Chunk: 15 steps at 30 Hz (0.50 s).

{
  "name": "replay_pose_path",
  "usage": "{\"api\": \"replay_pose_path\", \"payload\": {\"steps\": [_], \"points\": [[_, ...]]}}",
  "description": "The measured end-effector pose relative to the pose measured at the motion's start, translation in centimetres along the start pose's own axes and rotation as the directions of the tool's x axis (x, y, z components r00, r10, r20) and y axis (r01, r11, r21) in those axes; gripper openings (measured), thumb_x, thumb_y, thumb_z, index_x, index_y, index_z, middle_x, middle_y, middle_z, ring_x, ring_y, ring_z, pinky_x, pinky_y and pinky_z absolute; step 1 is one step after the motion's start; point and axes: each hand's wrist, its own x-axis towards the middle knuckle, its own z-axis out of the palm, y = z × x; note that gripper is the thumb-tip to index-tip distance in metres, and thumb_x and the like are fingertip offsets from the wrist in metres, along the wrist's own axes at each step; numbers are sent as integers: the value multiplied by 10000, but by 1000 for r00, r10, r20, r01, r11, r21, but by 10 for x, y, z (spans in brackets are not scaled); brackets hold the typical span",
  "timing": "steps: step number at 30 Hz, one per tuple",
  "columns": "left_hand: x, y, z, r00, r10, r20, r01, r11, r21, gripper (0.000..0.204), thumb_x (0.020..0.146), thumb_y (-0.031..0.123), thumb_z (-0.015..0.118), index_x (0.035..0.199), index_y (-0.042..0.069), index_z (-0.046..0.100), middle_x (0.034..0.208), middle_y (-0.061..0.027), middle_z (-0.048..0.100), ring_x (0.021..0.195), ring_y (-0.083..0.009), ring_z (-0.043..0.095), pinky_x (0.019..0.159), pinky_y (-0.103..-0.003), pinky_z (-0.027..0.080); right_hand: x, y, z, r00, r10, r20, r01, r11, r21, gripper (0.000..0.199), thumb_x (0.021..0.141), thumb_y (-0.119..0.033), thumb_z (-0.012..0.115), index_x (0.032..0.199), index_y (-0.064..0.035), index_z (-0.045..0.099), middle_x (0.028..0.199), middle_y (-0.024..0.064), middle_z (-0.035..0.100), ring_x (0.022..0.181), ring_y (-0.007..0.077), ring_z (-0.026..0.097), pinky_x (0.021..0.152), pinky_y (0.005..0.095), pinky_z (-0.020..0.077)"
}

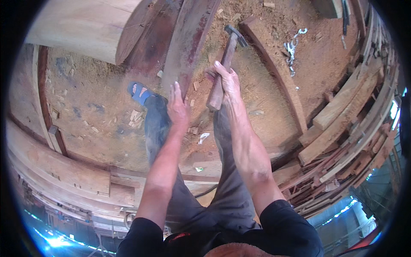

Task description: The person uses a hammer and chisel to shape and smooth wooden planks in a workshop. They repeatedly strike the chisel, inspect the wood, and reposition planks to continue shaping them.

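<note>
My right hand [227,81] is closed round the wooden handle of a hammer [229,49]. The metal head points away from me, and the butt of the handle sticks out below my fist. To its left, my left hand [178,107] has its fingers stretched out and holds nothing. Those fingers lie at the near end of a long reddish-brown plank [188,43]; whether they press on it or hover just over it, I cannot tell.
A thick pale timber [85,28] lies at the far left. A curved wooden piece [276,70] and a white chain-like strip [291,51] rest on the sawdust-covered floor. Stacked boards [342,107] line the right side. My sandalled foot [139,92] stands near the plank.
</note>
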Motion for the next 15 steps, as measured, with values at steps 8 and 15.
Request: {"api": "replay_pose_path", "payload": {"steps": [8,15], "points": [[-25,0,49,994,-27,108,-4,962,272,890,865,96,727,1629,40,275,1604,-205,430,1472,-356,425,1178,-521,345,35,24,12,997,-67,39,75,970,-231,637,774,-199,877,1258,45,543,1113,157,701,977,235,695,895,368,564],[-9,-30,10,842,189,506,-197,980,-38,768,981,348,662,1578,-30,360,1629,-267,362,1526,-403,328,1274,-476,238,47,4,-22,971,-218,102,240,843,-482,571,793,-154,818,1259,51,559,1108,173,717,974,226,701,894,358,557]]}}
